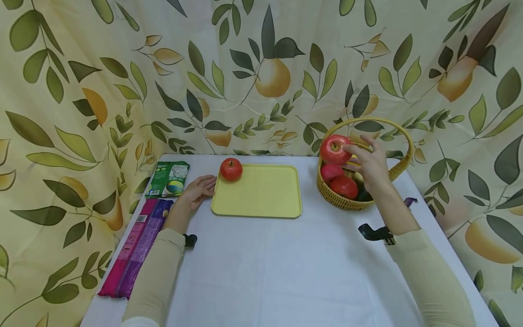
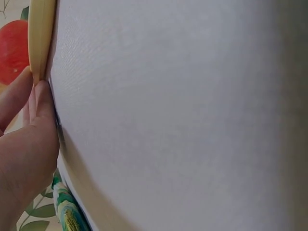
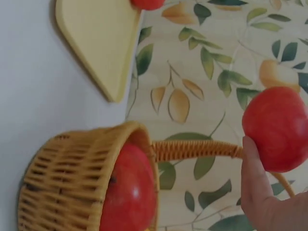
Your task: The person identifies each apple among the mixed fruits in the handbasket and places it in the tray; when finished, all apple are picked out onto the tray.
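On the white-covered counter (image 1: 265,263), at far left, lies a long pink-and-purple plastic packet (image 1: 136,250), at about 8 o'clock from the tray. A smaller green printed plastic packet (image 1: 168,179) lies just beyond its upper end, at 9 o'clock from the tray. Of the two hands, the left hand (image 1: 198,191) is nearly closed, thumb and fingers pinching the tray's rim at 9 o'clock. The yellow rectangular shallow tray (image 1: 261,193) lies flat; one red round fruit (image 1: 230,169) rests on it at 10 o'clock. At 3 o'clock from the tray stands a tan woven wicker basket (image 1: 333,195) with an arched handle, containing further red fruits (image 1: 344,187). A glossy red apple-like fruit (image 1: 335,150) is held raised above the basket, towards its 11 o'clock side. The right hand (image 1: 369,163) is partly open, its fingers gripping that fruit.
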`<state>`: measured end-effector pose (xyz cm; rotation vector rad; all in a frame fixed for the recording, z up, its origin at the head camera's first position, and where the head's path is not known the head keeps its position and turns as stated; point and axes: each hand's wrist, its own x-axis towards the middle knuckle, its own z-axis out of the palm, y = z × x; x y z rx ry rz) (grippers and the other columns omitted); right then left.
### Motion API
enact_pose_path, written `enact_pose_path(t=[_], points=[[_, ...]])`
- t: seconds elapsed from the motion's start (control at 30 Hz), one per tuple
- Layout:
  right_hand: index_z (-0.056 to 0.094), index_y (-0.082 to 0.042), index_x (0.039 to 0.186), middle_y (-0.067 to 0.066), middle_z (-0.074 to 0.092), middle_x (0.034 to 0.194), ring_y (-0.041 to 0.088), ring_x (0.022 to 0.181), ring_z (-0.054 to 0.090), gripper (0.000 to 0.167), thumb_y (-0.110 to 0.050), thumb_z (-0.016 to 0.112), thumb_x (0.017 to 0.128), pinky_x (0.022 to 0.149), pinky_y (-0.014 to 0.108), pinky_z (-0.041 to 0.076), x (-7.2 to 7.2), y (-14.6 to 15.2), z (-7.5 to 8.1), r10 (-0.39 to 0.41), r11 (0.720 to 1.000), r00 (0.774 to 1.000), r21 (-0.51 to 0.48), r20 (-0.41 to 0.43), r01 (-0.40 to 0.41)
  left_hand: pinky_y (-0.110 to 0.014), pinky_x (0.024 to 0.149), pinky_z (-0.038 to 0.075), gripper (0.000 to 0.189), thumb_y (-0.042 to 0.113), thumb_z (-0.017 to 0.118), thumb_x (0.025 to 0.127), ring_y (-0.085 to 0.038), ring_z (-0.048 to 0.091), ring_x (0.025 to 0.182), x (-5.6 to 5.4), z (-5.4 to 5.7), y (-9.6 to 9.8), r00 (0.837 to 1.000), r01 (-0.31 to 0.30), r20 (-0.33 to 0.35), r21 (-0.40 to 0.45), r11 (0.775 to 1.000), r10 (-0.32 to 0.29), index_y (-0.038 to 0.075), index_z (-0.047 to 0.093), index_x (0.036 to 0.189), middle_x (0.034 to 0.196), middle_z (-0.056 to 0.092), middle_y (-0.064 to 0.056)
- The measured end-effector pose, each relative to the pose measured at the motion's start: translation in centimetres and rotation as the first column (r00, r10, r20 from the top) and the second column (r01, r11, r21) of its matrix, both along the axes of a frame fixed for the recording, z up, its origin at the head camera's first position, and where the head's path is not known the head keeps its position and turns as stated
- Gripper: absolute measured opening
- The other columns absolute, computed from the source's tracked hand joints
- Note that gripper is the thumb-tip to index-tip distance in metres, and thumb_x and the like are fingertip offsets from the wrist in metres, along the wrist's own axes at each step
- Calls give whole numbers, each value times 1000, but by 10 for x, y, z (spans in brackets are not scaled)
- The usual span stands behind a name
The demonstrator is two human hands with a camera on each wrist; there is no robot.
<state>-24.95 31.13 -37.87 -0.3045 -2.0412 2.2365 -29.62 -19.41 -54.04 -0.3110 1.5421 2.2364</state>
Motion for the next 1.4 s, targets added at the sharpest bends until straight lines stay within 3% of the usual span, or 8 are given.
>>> enact_pose_path(t=[0.23,0.57,0.9,1.13,1.4], points=[[39,-14,157,6,55,132,18,83,76,84,-27,85,89,75,31,64,-7,-27,0,39,995,999,-93,20,-37,-30,108,51,82,-31,48,90,-28,36,153,-1,2,-2,1000,4,-9,-25,1000,-4,1,25,162,168,32,-19],[39,-8,156,11,59,128,22,87,77,84,-26,85,89,80,38,64,-20,-57,-9,101,982,995,-166,27,-95,-32,111,48,81,-31,48,91,-28,35,153,-1,4,2,1000,0,7,-18,1000,0,1,26,162,167,32,-19],[42,-9,156,14,57,137,19,85,77,79,-29,83,91,81,38,64,-41,-81,-25,121,986,989,-126,86,-110,-34,113,46,80,-31,47,90,-30,35,153,0,5,3,1000,-1,-6,-32,999,1,0,26,161,168,31,-20],[42,-7,154,15,61,129,25,87,76,77,-26,82,91,85,43,62,-53,-98,-37,131,985,987,-126,97,-118,-38,118,40,81,-32,46,91,-31,32,154,1,3,1,1000,5,-15,2,1000,-5,-2,21,162,168,28,-22],[36,-3,158,20,55,142,27,89,75,81,-23,80,92,83,41,64,-68,-119,-56,143,983,983,-135,119,-126,-37,117,41,81,-31,47,91,-29,35,153,2,6,3,1000,-13,19,-7,1000,14,1,25,162,167,32,-19]])
